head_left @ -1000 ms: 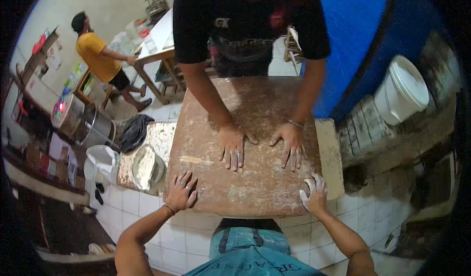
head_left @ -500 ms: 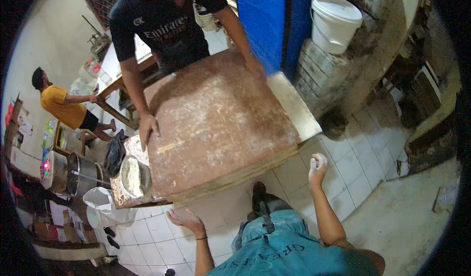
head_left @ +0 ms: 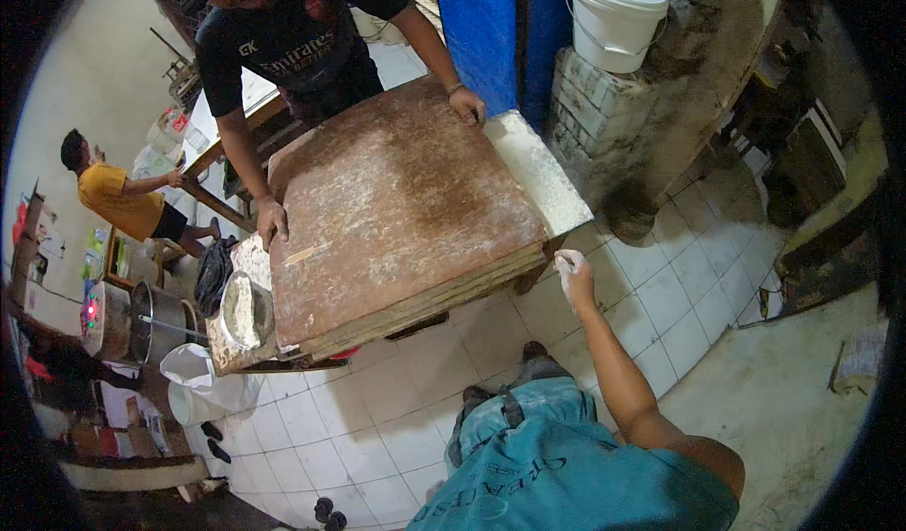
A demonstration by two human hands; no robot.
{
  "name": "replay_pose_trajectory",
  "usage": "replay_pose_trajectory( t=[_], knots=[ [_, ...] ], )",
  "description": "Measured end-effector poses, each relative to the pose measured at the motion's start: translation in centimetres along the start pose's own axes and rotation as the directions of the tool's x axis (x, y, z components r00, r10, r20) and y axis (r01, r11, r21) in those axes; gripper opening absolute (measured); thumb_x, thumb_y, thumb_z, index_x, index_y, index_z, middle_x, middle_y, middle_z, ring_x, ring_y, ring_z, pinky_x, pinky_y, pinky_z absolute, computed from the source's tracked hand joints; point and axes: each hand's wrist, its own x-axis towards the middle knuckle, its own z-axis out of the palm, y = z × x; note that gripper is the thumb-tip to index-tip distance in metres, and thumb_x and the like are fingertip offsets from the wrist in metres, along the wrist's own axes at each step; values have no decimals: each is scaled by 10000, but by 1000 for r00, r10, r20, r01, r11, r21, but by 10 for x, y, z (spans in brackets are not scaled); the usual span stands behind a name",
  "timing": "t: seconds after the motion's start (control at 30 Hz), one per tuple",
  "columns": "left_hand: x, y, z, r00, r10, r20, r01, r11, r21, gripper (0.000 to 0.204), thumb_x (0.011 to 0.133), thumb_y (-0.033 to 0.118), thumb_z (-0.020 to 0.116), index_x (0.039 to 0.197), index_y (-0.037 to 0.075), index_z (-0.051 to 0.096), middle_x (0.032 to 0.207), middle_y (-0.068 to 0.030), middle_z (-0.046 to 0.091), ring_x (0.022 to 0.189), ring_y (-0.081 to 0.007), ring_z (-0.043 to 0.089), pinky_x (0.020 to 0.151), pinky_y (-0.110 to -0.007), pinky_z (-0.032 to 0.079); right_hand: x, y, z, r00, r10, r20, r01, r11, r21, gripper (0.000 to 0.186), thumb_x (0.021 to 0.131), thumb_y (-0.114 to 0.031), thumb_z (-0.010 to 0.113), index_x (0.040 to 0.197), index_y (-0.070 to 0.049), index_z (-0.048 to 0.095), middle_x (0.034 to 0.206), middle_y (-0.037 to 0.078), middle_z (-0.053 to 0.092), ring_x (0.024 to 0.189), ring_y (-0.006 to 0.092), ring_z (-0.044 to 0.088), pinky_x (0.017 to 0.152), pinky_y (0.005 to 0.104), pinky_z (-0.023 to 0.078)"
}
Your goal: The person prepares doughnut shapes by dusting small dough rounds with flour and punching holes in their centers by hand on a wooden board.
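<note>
On top of the low table sits the big brown wooden board [head_left: 396, 210], dusty with flour. Just past its near corner hangs the right hand [head_left: 572, 274], floury, fingers loosely curled and holding nothing. No left hand shows. Across the board, a person in a black shirt [head_left: 293, 40] grips its two sides. A white bucket [head_left: 615, 12] stands behind.

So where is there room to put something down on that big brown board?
Most of the board is bare: the whole middle, between the other person's two hands at its far edges. The pale strip on its right side is bare too. The low ledge at its left is crowded with a round pan.
</note>
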Motion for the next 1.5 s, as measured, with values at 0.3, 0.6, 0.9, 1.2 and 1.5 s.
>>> replay_pose_trajectory(
  t=[0.3, 0.6, 0.9, 1.2, 1.5],
  knots=[
    [-18, 220, 129, 859, 436, -267, -505, 805, -312, 415, 844, 331, 483, 1162, 70, 434, 1012, -39, 558, 875, -140, 521, 668, -290, 409, 72, -4, -14, 963, 10, 270, -1, 999, -34, 217, 787, -119, 563, 955, 16, 591, 839, 105, 625, 739, 161, 588, 677, 277, 466],
    [-106, 274, 229, 781, 603, -163, -592, 798, 115, 350, 840, 220, 513, 1116, 6, 499, 1017, -76, 579, 909, -168, 541, 792, -306, 411, 110, -15, -12, 804, -71, 590, 160, 982, -100, 252, 771, -132, 594, 986, -2, 586, 920, 131, 618, 865, 216, 584, 764, 310, 449],
    [-118, 276, 260, 693, 699, -174, -656, 712, 250, 336, 840, 193, 514, 1103, -17, 512, 999, -111, 586, 938, -189, 544, 821, -288, 409, 128, 1, -17, 779, -38, 626, 113, 990, -81, 266, 786, -144, 598, 1007, 2, 578, 952, 137, 612, 863, 205, 585, 763, 305, 453],
    [-134, 308, 285, 685, 720, -108, -667, 681, 302, 361, 860, 212, 511, 1161, 16, 482, 1106, -142, 554, 1026, -214, 510, 890, -309, 377, 156, -9, -18, 734, -183, 654, 312, 946, -85, 272, 755, -137, 604, 1001, -21, 588, 950, 141, 600, 859, 261, 585, 752, 316, 451],
    [-151, 314, 301, 698, 714, -52, -669, 677, 307, 381, 874, 197, 486, 1194, -5, 434, 1152, -168, 520, 1075, -236, 484, 920, -324, 362, 176, -11, -11, 714, -101, 693, 286, 945, -157, 341, 756, -161, 585, 1049, 8, 547, 1046, 201, 558, 985, 333, 529, 830, 360, 419]
  ],
)
